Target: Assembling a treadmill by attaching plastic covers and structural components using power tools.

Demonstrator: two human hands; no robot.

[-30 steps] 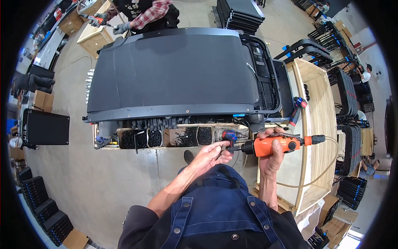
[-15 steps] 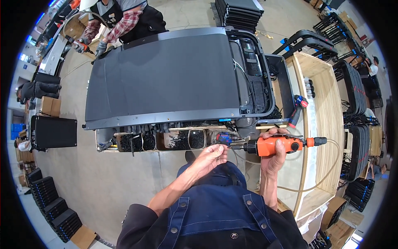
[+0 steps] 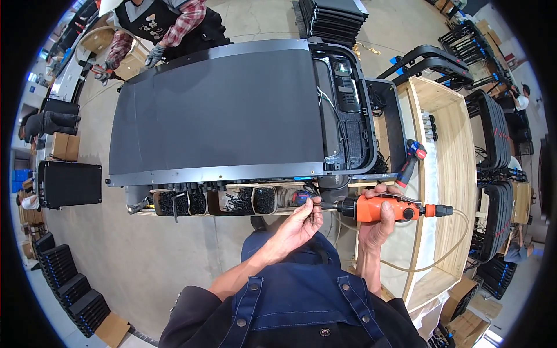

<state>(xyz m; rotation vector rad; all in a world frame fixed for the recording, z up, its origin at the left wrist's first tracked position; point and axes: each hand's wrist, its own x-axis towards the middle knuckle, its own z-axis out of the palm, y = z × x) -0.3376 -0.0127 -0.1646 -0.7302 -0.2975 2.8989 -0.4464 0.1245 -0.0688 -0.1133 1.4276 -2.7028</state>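
Observation:
My right hand (image 3: 374, 229) is wrapped round an orange air screwdriver (image 3: 380, 209), held level with its black nose and bit pointing left. From its rear end a pale hose (image 3: 464, 235) loops down. At the bit's tip my left hand (image 3: 299, 226) has thumb and fingers pinched together; anything between them is too small to make out. Just beyond both hands lies a treadmill deck (image 3: 220, 116) with a dark belt and an uncovered motor bay (image 3: 348, 110) at its right end. Beside my left fingertips rests a blue-and-black power tool (image 3: 301, 197), partly hidden.
Bins of black screws (image 3: 238, 201) line the deck's near edge. At right stands a wooden crate (image 3: 449, 174), with a red-and-blue cordless driver (image 3: 412, 163) on its left side. Across the deck, a gloved co-worker (image 3: 168, 26) holds another tool. Black frames (image 3: 496, 127) stand far right.
My view has shifted slightly, so the deck and bins sit further left. My left hand stays at the bit with its fingers raised a little. The co-worker's tool has moved lower and left.

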